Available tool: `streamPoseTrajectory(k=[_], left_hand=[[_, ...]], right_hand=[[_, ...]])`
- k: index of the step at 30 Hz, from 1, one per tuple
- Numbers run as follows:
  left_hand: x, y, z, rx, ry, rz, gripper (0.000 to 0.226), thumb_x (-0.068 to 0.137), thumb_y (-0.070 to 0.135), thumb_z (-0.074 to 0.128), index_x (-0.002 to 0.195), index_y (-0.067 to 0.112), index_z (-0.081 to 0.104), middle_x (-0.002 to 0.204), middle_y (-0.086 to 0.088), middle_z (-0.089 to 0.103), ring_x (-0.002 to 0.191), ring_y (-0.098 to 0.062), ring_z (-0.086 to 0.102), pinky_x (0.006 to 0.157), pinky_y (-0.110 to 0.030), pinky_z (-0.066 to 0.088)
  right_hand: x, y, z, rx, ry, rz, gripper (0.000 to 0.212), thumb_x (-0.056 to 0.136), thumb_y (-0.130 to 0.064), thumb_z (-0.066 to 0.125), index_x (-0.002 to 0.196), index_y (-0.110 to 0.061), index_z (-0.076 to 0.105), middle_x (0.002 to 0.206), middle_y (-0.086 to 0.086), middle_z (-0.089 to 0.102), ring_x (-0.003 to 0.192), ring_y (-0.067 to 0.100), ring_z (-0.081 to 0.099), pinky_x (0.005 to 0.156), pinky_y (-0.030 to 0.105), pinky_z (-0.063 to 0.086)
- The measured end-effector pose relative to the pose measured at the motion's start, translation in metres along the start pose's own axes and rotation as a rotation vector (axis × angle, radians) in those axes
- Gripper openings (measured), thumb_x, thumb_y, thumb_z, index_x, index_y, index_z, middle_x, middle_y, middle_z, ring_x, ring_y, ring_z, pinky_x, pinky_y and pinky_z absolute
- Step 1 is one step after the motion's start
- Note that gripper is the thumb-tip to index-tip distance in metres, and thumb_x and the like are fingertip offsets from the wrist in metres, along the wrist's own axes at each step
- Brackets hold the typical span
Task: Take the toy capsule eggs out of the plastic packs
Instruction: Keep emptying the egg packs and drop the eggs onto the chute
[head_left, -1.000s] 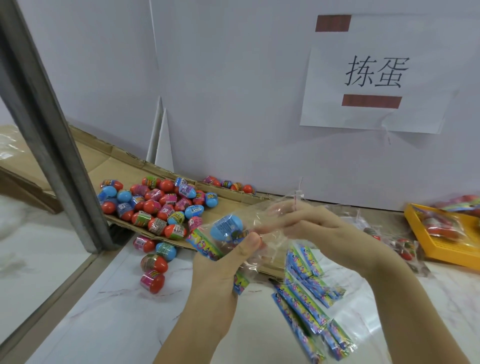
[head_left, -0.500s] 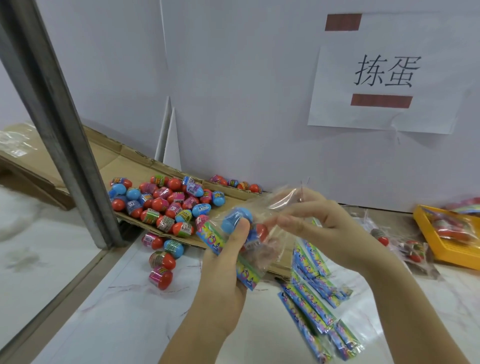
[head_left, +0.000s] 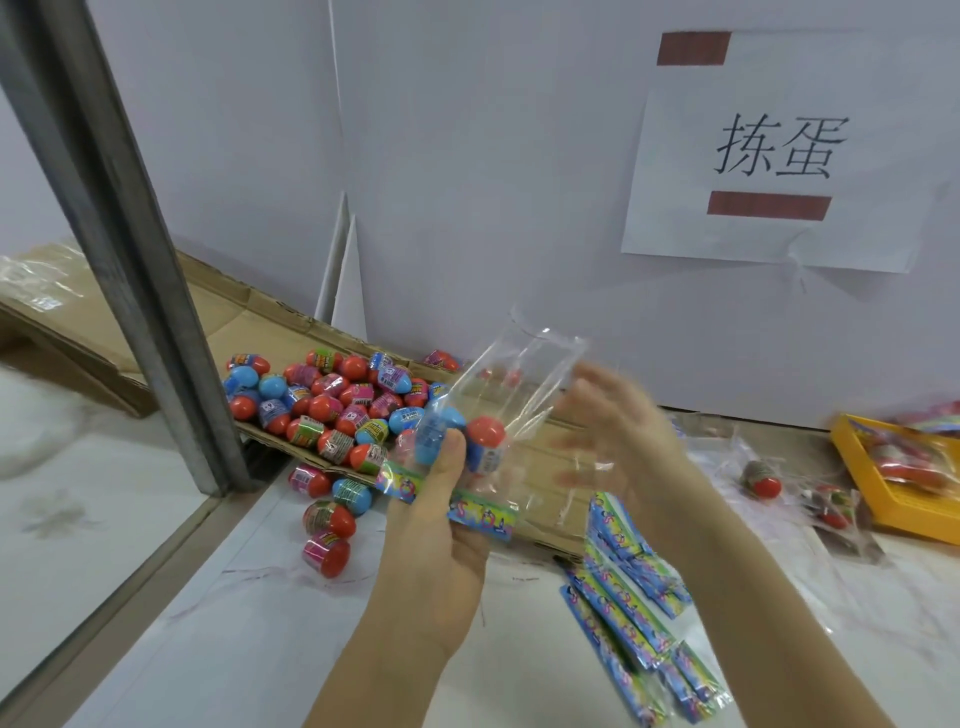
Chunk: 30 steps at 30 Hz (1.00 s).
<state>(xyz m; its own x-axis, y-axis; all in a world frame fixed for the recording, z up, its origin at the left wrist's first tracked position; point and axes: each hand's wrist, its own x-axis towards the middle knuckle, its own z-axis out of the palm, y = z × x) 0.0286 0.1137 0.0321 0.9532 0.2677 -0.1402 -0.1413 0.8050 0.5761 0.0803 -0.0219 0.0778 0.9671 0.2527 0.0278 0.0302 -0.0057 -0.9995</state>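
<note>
The right hand (head_left: 623, 436) is coming off the plastic pack (head_left: 524, 374), its blurred fingers spreading; the left hand (head_left: 436, 540) is pinching the pack, fingers mostly hidden behind.

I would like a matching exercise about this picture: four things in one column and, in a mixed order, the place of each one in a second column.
Things
1. clear plastic pack with a blue capsule egg and a red capsule egg inside
2. pile of loose red and blue capsule eggs
3. shallow yellow tray
4. white paper sign with black characters

Places
A. on the white wall
B. in the left hand
C. at the far right edge of the view
D. on the flat brown cardboard

Pairs: 1-B, 2-D, 3-C, 4-A
</note>
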Motion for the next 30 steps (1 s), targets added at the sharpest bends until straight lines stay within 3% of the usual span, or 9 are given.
streamPoseTrajectory(k=[2,4,7,11,14,17,23,26,30], left_hand=[[-0.001,-0.001,0.001,0.035,-0.018,0.014,0.053,0.060,0.029,0.076,0.108,0.008,0.072,0.113,-0.018,0.071,0.103,-0.031,0.069,0.080,-0.046,0.059],[-0.005,-0.003,0.003,0.059,-0.075,0.042,0.060,0.061,0.028,0.076,0.117,0.006,0.068,0.110,-0.016,0.072,0.098,-0.027,0.071,0.073,-0.037,0.060],[-0.006,-0.002,0.001,0.092,-0.169,0.060,0.044,0.068,0.023,0.074,0.109,0.008,0.073,0.100,-0.011,0.073,0.089,-0.022,0.072,0.068,-0.030,0.058],[-0.002,0.009,-0.005,0.278,-0.176,0.122,0.030,0.080,0.033,0.063,0.097,0.013,0.078,0.096,-0.013,0.073,0.084,-0.024,0.070,0.068,-0.034,0.059],[-0.002,0.009,-0.003,0.441,-0.053,0.201,0.034,0.062,0.039,0.075,0.087,0.016,0.080,0.093,-0.013,0.075,0.090,-0.033,0.070,0.082,-0.046,0.056],[-0.003,0.005,-0.002,0.456,-0.005,0.239,0.026,0.063,0.030,0.073,0.084,0.017,0.080,0.090,-0.009,0.076,0.087,-0.025,0.072,0.079,-0.038,0.056],[-0.002,0.004,-0.002,0.261,0.012,0.212,0.022,0.056,0.025,0.076,0.075,0.014,0.080,0.084,-0.008,0.076,0.074,-0.019,0.072,0.061,-0.030,0.060],[-0.002,0.003,-0.004,0.242,-0.060,0.148,0.026,0.061,0.025,0.077,0.084,0.012,0.078,0.089,-0.012,0.075,0.076,-0.023,0.073,0.060,-0.032,0.059],[-0.001,0.009,-0.004,0.341,-0.084,0.141,0.018,0.064,0.027,0.074,0.079,0.018,0.080,0.085,-0.010,0.076,0.072,-0.022,0.073,0.056,-0.029,0.058]], right_hand=[[-0.003,0.004,0.012,-0.133,-0.222,0.054,0.047,0.060,-0.056,0.076,0.102,-0.038,0.068,0.092,-0.014,0.073,0.083,0.006,0.069,0.078,0.036,0.059],[-0.004,0.009,0.022,-0.081,-0.175,-0.051,0.032,0.064,-0.043,0.083,0.091,-0.030,0.073,0.086,-0.008,0.075,0.076,0.003,0.068,0.065,0.021,0.054],[-0.003,0.011,0.025,0.124,-0.043,-0.127,0.015,0.065,-0.026,0.079,0.079,-0.022,0.075,0.081,0.000,0.075,0.071,0.007,0.067,0.059,0.016,0.049],[-0.003,0.006,0.015,0.046,-0.065,-0.161,0.033,0.051,-0.036,0.078,0.077,-0.018,0.072,0.072,0.001,0.072,0.062,0.009,0.064,0.053,0.018,0.049],[-0.004,0.006,0.014,-0.004,-0.111,-0.150,0.040,0.048,-0.038,0.080,0.079,-0.015,0.069,0.068,0.002,0.067,0.054,0.011,0.061,0.052,0.021,0.050],[-0.003,0.009,0.014,-0.075,-0.129,-0.112,0.052,0.043,-0.047,0.082,0.089,-0.027,0.069,0.080,-0.002,0.069,0.066,0.012,0.065,0.059,0.025,0.054],[-0.002,0.012,0.018,-0.062,-0.135,-0.155,0.024,0.055,-0.040,0.079,0.069,-0.020,0.074,0.067,-0.002,0.070,0.059,0.008,0.060,0.053,0.018,0.048],[-0.001,0.015,0.017,-0.033,-0.140,-0.162,0.030,0.055,-0.043,0.080,0.071,-0.017,0.074,0.070,0.002,0.072,0.065,0.014,0.064,0.060,0.026,0.052],[0.004,0.023,0.021,-0.035,-0.136,-0.142,0.020,0.072,-0.048,0.076,0.081,-0.030,0.076,0.077,0.002,0.072,0.067,0.008,0.063,0.060,0.020,0.050]])
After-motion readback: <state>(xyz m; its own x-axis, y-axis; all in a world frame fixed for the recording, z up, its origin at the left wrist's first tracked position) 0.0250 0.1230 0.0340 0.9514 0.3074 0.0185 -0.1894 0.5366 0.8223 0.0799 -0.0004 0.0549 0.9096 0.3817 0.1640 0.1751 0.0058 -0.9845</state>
